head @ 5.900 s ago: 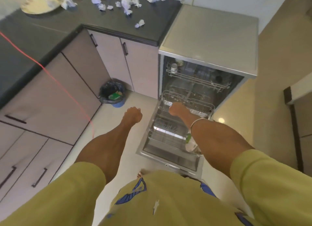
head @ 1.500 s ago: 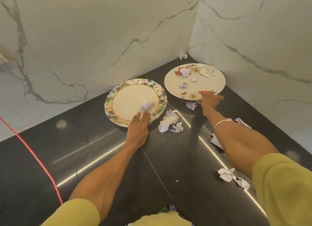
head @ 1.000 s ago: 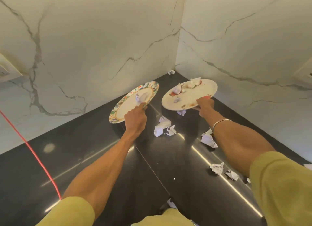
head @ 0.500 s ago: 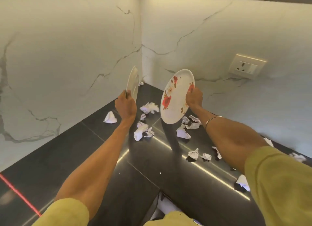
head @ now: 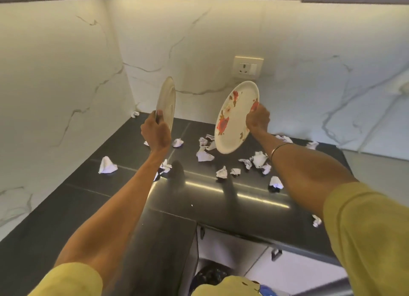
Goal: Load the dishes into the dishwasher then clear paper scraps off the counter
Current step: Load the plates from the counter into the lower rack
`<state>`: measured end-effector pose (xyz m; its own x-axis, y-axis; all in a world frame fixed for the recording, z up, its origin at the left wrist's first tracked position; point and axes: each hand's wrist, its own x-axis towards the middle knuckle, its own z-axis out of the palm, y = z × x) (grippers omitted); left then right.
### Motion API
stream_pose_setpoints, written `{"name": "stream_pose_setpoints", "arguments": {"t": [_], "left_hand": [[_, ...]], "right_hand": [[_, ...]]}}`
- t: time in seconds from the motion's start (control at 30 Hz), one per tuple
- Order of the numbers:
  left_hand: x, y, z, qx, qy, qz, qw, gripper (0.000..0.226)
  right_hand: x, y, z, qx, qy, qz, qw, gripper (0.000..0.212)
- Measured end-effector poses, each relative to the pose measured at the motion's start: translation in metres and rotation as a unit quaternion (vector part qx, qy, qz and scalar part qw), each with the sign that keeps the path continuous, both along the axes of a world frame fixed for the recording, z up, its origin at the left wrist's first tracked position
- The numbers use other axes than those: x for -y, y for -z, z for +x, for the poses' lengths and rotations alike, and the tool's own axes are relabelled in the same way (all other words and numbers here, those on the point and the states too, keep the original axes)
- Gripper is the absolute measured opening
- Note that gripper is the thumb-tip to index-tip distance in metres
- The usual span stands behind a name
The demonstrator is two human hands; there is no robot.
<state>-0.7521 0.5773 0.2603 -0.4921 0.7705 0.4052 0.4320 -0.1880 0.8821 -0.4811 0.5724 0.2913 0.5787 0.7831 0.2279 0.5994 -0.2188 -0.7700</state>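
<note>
Head view: two plates are held up in the air above the dark counter (head: pixel 199 198). The floral plate (head: pixel 234 116) is cream-white with red-orange flowers and small brown leaves printed on its face, and that face is turned toward the camera and a little to the left. It stands nearly on edge, its long axis running from about 1 o'clock at the top rim to 7 o'clock at the bottom rim. The right hand (head: pixel 257 119) grips it at the rim on the 3 o'clock side, thumb on the printed face (a thin metal bangle (head: pixel 280 147) sits on that wrist). The second plate (head: pixel 166 102) is seen almost edge-on, pale with its back toward the camera; its pattern cannot be made out. It stands upright, long axis from 12 to 6 o'clock. The left hand (head: pixel 156 133) is clamped on its lower rim, so the plate rises from the hand toward 12 o'clock. Crumpled paper scraps (head: pixel 204 156) lie scattered on the counter below both plates, from 9 o'clock across to 3 o'clock. A wall socket (head: pixel 248 68) sits at 12 o'clock above the floral plate.
</note>
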Motion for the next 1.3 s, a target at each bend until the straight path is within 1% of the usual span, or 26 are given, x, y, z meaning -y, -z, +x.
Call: {"name": "stream_pose_setpoints", "arguments": {"t": [0.13,0.23,0.37,0.5,0.6,0.8,1.0,1.13,1.3], "left_hand": [[0.018,0.0,0.024,0.002,0.057,-0.006,0.998,0.041],[0.037,0.001,0.046,-0.006,0.1,-0.008,0.995,0.04],[0.065,0.001,0.075,0.005,0.156,-0.006,0.988,0.036],[0.088,0.004,0.1,0.011,0.186,-0.021,0.982,0.037],[0.101,0.006,0.117,0.002,0.195,-0.032,0.98,0.037],[0.157,-0.003,0.159,0.015,0.198,-0.041,0.979,0.04],[0.229,-0.003,0.208,0.016,0.203,-0.035,0.978,0.034],[0.28,0.003,0.233,0.016,0.217,-0.05,0.975,0.039],[0.347,-0.005,0.258,0.014,0.237,-0.048,0.97,0.042]], "right_hand": [[0.041,0.006,0.028,-0.009,0.059,-0.009,0.998,0.027],[0.076,0.009,0.047,-0.029,0.096,-0.015,0.995,0.028],[0.124,0.01,0.065,-0.028,0.119,-0.017,0.992,0.028],[0.16,0.012,0.088,-0.019,0.134,-0.015,0.991,0.026],[0.187,0.012,0.102,-0.011,0.148,-0.014,0.989,0.027],[0.249,0.014,0.13,-0.035,0.18,-0.013,0.983,0.03],[0.326,0.02,0.155,-0.082,0.181,-0.007,0.98,0.025],[0.38,0.015,0.171,-0.051,0.176,-0.022,0.983,0.027],[0.446,0.008,0.185,-0.04,0.183,-0.013,0.982,0.026]]}}
